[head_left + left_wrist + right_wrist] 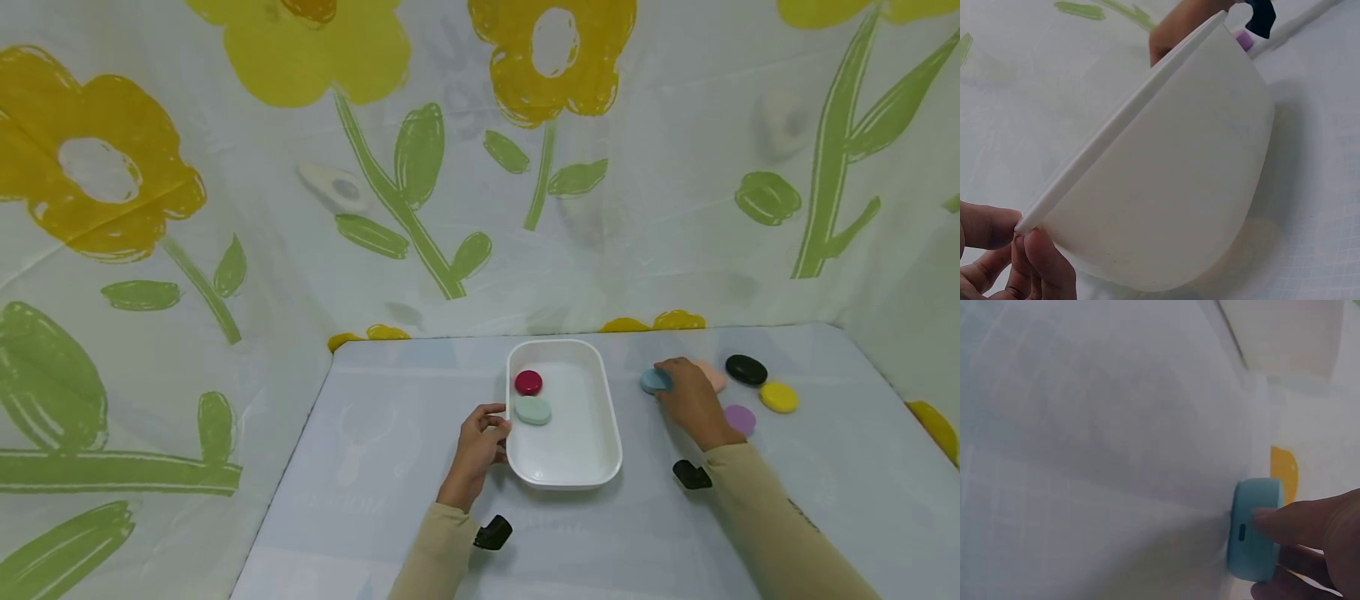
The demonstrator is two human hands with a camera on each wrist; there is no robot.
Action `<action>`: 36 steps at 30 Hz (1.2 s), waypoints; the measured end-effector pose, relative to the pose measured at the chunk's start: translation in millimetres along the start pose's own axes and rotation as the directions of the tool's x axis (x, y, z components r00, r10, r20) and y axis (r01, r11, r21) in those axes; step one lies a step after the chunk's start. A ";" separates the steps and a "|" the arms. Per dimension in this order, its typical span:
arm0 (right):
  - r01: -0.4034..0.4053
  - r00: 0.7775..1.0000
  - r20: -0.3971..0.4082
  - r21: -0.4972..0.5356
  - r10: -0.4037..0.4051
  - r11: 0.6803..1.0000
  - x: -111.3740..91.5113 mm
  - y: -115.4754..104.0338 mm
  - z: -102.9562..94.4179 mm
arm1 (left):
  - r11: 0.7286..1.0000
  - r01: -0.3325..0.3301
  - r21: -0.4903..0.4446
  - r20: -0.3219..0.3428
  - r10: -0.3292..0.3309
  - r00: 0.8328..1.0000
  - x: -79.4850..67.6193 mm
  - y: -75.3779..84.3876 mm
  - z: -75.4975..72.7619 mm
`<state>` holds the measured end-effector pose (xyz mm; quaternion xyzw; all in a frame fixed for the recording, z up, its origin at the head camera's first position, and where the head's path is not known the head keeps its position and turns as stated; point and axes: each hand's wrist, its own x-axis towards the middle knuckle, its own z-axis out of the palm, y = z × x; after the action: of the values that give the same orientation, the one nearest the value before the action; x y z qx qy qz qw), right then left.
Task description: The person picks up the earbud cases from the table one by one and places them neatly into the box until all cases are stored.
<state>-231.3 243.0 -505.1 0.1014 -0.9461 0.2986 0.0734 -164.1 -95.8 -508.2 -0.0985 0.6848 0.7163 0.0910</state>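
My left hand (474, 446) pinches the left rim of a white rectangular tub (573, 450) between thumb and fingers; the left wrist view shows the tub's outer wall (1172, 169) from the side. Inside the tub, along its left wall, are a dark red round piece (528, 382) and a pale green oval one (533, 410). To the right of the tub, my right hand (693, 404) grips a light blue rounded case (654, 381). In the right wrist view the blue case (1254, 531) has a small dark slot on its side, with the thumb against it.
Beside and behind the right hand lie a peach piece (710, 375), partly hidden, a black one (746, 369), a yellow one (778, 397) and a purple one (741, 420). A flowered curtain (660, 250) stands along the table's back edge.
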 end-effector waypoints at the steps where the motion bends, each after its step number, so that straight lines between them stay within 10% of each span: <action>1: 0.000 1.000 0.000 -0.005 0.000 1.000 0.1 0.4 0.2 | 1.000 0.000 0.000 0.000 0.000 1.000 0.4 -0.6 0.3; 36: -0.038 0.997 -0.066 0.013 0.038 0.999 -7.1 -3.4 11.9 | 1.000 0.005 0.006 0.029 -0.005 1.000 -22.3 25.7 6.5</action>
<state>-224.5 234.4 -514.3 0.0739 -0.9432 0.3085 0.0984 -149.5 -90.4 -477.2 -0.0895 0.6853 0.7153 0.1030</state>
